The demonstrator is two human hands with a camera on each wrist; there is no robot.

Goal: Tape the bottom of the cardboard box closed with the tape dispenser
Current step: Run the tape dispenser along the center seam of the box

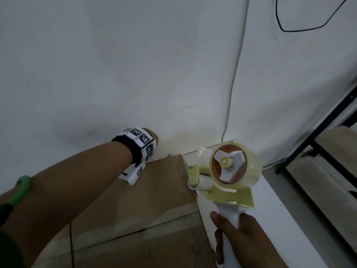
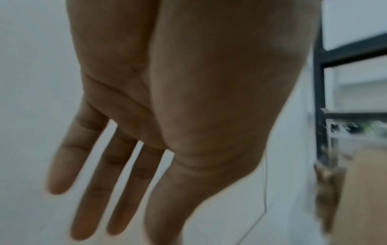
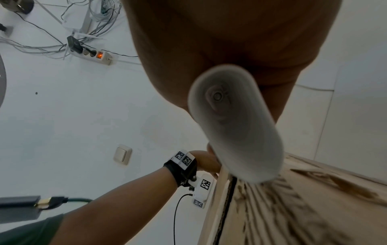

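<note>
The brown cardboard box (image 1: 154, 190) fills the lower middle of the head view, its flap seam (image 1: 135, 232) running across under a paler strip. My right hand (image 1: 241, 238) grips the white handle of the yellow-green tape dispenser (image 1: 228, 182), which hangs just off the box's right edge with its clear tape roll (image 1: 249, 167) uppermost. The right wrist view shows the handle butt (image 3: 234, 124) in my palm above the box (image 3: 303, 207). My left hand (image 1: 153, 138) reaches past the box's far edge, mostly hidden behind the marker band. In the left wrist view its fingers (image 2: 117, 165) are straight and spread, holding nothing.
A white wall stands right behind the box, with a white cable (image 1: 232, 84) and a black cable (image 1: 289, 29) on it. A black metal rack (image 1: 318, 132) stands at the right. A power strip (image 3: 92, 53) and a wall switch (image 3: 122, 154) show in the right wrist view.
</note>
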